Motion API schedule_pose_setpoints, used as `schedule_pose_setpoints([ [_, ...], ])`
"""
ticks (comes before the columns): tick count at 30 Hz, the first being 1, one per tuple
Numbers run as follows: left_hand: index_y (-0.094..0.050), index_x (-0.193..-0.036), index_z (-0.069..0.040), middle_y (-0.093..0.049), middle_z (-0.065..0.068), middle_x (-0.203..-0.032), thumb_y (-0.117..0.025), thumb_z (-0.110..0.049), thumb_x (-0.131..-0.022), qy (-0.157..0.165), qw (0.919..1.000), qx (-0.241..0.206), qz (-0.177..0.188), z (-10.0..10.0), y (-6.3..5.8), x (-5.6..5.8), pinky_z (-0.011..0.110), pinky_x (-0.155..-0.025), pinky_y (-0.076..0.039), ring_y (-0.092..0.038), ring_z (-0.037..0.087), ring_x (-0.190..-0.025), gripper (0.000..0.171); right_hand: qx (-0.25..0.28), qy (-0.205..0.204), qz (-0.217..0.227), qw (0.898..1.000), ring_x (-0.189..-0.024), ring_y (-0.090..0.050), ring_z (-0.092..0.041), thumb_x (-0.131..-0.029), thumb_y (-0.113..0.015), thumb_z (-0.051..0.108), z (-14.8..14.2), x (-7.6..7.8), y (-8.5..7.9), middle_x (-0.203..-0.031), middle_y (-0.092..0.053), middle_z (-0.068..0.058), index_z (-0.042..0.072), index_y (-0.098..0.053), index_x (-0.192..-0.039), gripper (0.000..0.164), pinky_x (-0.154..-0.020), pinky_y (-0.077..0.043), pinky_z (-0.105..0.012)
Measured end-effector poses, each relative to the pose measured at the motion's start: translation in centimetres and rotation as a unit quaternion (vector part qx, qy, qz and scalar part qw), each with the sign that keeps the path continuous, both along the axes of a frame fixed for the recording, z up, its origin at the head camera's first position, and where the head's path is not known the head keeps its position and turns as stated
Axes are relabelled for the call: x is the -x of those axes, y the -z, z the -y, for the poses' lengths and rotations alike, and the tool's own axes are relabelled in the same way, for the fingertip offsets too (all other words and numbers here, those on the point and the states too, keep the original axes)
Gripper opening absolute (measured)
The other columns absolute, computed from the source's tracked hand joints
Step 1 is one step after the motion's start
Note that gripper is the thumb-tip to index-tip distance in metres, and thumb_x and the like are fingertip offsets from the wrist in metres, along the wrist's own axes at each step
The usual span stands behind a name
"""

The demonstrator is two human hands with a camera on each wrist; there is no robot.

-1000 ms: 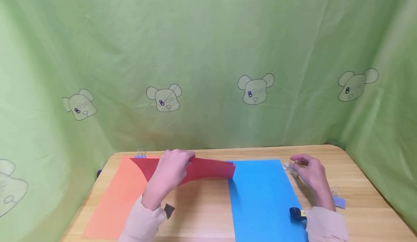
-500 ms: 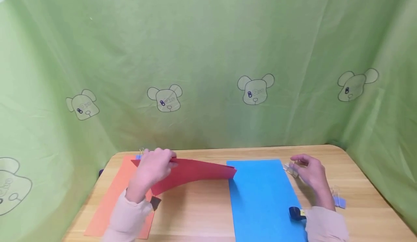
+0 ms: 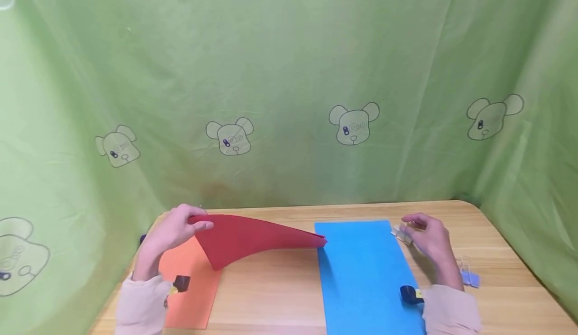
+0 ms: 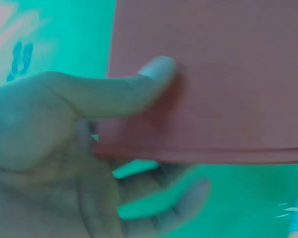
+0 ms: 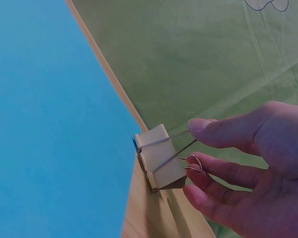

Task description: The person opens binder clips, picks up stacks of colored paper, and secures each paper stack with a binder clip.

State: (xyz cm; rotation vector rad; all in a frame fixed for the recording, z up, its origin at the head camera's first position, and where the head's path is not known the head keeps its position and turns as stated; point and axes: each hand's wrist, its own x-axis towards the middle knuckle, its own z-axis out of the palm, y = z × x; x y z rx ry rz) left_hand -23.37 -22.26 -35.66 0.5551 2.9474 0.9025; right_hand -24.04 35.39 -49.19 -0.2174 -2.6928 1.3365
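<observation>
At lower left in the head view, the left hand (image 3: 175, 230) pinches a red sheet (image 3: 253, 234), partly hiding an orange sheet (image 3: 198, 305). At lower right, the right hand (image 3: 430, 235) grips a white binder clip (image 5: 161, 156) by its handles, near a blue sheet (image 3: 361, 275).

The red paper (image 3: 244, 234) was plain, like the orange sheet (image 3: 194, 287) and the blue sheet (image 3: 361, 270). The binder clip (image 5: 162, 152) was cream, a second clip (image 3: 470, 278) periwinkle. Bear-head outlines patterned the green curtain (image 3: 289, 64), pale wood grain the counter (image 3: 271, 295)
</observation>
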Motion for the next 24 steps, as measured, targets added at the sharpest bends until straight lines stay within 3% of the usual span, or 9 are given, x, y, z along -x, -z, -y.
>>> schedule_pose_setpoints([
  [2,-0.077,-0.095,-0.007,-0.065,0.004,-0.082,-0.077,-0.019,-0.093,-0.012,0.9972,-0.071,0.02,0.5,1.2,0.3,0.03,-0.067,-0.046,-0.053,0.014,-0.072,0.012,-0.002,0.001,-0.001,1.0,-0.128,-0.047,-0.055,-0.1,-0.065,0.013,-0.1,0.0,0.0,-0.138,-0.052,-0.036,-0.006,-0.062,-0.129,0.034,-0.102,-0.04,-0.067],
  [4,-0.077,-0.097,-0.005,-0.066,0.004,-0.086,-0.078,-0.023,-0.092,-0.041,0.9892,-0.136,0.036,0.7,2.3,0.5,0.031,-0.074,-0.048,-0.055,0.015,-0.078,0.019,-0.003,0.0,-0.006,1.0,-0.127,-0.048,-0.055,-0.1,-0.066,0.013,0.0,0.0,0.1,-0.136,-0.053,-0.035,-0.006,-0.063,-0.128,0.034,-0.101,-0.041,-0.066],
  [7,-0.075,-0.103,0.0,-0.069,0.006,-0.086,-0.078,-0.028,-0.092,-0.093,0.9696,-0.217,0.064,0.9,3.8,0.9,0.034,-0.085,-0.046,-0.057,0.018,-0.089,0.029,-0.004,-0.001,-0.014,1.0,-0.125,-0.05,-0.054,-0.099,-0.067,0.013,0.0,0.1,0.2,-0.134,-0.055,-0.034,-0.005,-0.064,-0.126,0.033,-0.1,-0.043,-0.065],
  [10,-0.071,-0.112,0.003,-0.072,0.007,-0.091,-0.077,-0.028,-0.093,-0.121,0.9497,-0.279,0.076,0.8,5.1,1.3,0.037,-0.093,-0.043,-0.058,0.021,-0.098,0.037,0.002,0.0,-0.013,1.0,-0.125,-0.052,-0.054,-0.099,-0.067,0.013,-0.1,0.0,0.3,-0.135,-0.056,-0.034,-0.005,-0.063,-0.127,0.034,-0.099,-0.045,-0.064],
  [16,-0.067,-0.103,0.002,-0.071,0.002,-0.088,-0.069,-0.017,-0.099,-0.094,0.916,-0.385,0.06,0.7,7.6,2.3,0.029,-0.086,-0.048,-0.062,0.017,-0.088,0.02,0.022,0.011,-0.004,1.0,-0.123,-0.057,-0.052,-0.099,-0.066,0.012,0.2,-0.3,0.3,-0.136,-0.056,-0.034,-0.006,-0.06,-0.132,0.038,-0.097,-0.051,-0.058],
  [20,-0.066,-0.102,-0.004,-0.071,-0.002,-0.086,-0.067,-0.014,-0.101,-0.097,0.89,-0.443,0.046,0.2,8.6,2.8,0.027,-0.084,-0.053,-0.066,0.013,-0.084,0.01,0.024,0.019,-0.002,1.0,-0.121,-0.057,-0.05,-0.098,-0.068,0.012,0.3,-0.3,0.2,-0.134,-0.057,-0.034,-0.006,-0.057,-0.134,0.042,-0.097,-0.05,-0.058],
  [24,-0.066,-0.101,-0.005,-0.07,-0.003,-0.084,-0.065,-0.012,-0.102,-0.106,0.8795,-0.463,0.028,-0.7,8.3,3.3,0.026,-0.079,-0.054,-0.065,0.011,-0.08,0.007,0.019,0.021,-0.002,1.0,-0.119,-0.059,-0.049,-0.098,-0.069,0.014,0.0,-0.3,0.2,-0.132,-0.059,-0.033,-0.007,-0.057,-0.135,0.044,-0.096,-0.051,-0.057],
])
